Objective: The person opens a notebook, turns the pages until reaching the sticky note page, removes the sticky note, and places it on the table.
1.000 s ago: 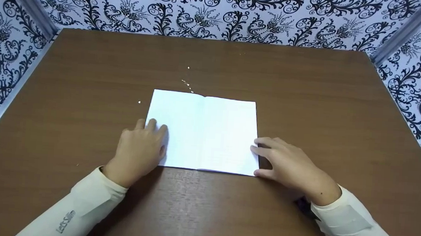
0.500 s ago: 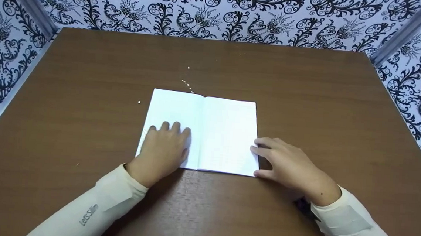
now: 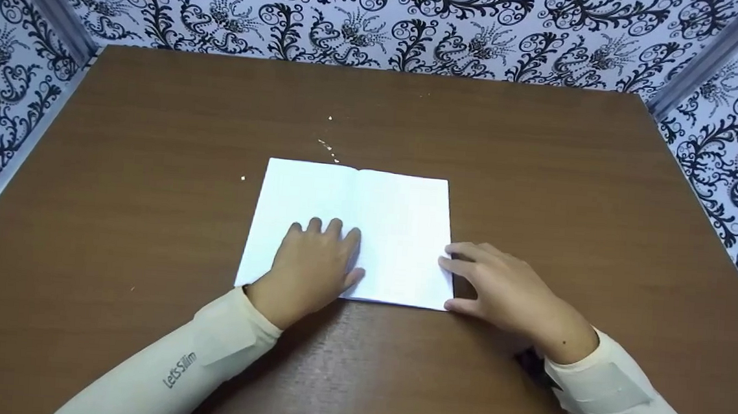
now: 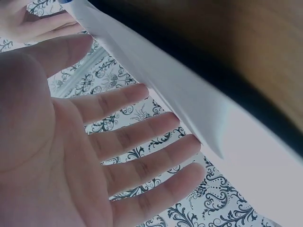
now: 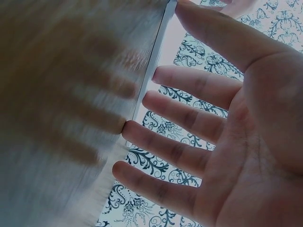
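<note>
An open notebook [image 3: 399, 235] with blank-looking white pages lies flat on the brown table. My left hand [image 3: 313, 265] rests on the lower part of its left page, fingers spread and pointing away from me, the thumb reaching past the centre fold. In the left wrist view the fingertips of the left hand [image 4: 80, 137] meet the white page. At the notebook's right edge, my right hand [image 3: 506, 285] touches the border with fingertips and thumb. Seen from the right wrist, the right hand [image 5: 222, 127] has its fingers extended, their tips at the notebook's edge.
Small white crumbs [image 3: 329, 147] lie on the table [image 3: 147, 217] just beyond the notebook, with another bit [image 3: 243, 178] to its left. Patterned black-and-white walls [image 3: 382, 19] border the table at the back and both sides.
My left hand has slid rightward from the notebook's left edge across the left page to the centre fold. The right hand and the notebook stay where they were.
</note>
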Demonstrator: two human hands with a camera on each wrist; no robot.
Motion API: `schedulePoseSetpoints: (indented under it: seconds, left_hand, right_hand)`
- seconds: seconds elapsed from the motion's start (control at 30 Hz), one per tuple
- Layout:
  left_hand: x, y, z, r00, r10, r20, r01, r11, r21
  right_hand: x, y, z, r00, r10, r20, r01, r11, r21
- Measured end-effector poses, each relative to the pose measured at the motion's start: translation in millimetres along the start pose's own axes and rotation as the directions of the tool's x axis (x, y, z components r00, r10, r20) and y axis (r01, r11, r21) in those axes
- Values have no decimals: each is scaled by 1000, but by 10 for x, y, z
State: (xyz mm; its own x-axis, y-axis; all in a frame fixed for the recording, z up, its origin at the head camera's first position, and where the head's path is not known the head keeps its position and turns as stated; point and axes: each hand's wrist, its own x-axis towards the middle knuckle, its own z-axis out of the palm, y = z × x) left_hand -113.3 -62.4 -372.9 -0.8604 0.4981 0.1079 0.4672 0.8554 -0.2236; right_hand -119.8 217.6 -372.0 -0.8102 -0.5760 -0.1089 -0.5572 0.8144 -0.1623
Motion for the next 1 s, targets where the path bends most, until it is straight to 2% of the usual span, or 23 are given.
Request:
schedulePoseSetpoints:
  seconds: [0.23, 0.4, 0.6, 0.7, 1.0]
  left_hand:
    - [32, 66, -43, 996, 7, 85, -5, 1000, -25]
    - [69, 118, -71, 988, 15, 157, -6, 998, -58]
    - [103, 173, -101, 976, 22, 218, -16, 999, -29]
    - [101, 182, -104, 974, 22, 227, -19, 1000, -17]
    - [80, 163, -90, 979, 31, 199, -26, 999, -24]
  right_hand:
    - [-4, -3, 0, 1000, -3, -13, 2, 1000, -11]
    - [1, -5, -3, 1000, -1, -11, 1, 1000, -15]
    - [-6, -2, -11, 1000, -8, -15, 7, 1000, -10]
    - [-9, 0, -10, 1000, -13, -13, 13, 1000, -2]
    - [7, 7, -11, 1000, 1, 8, -1, 1000, 19]
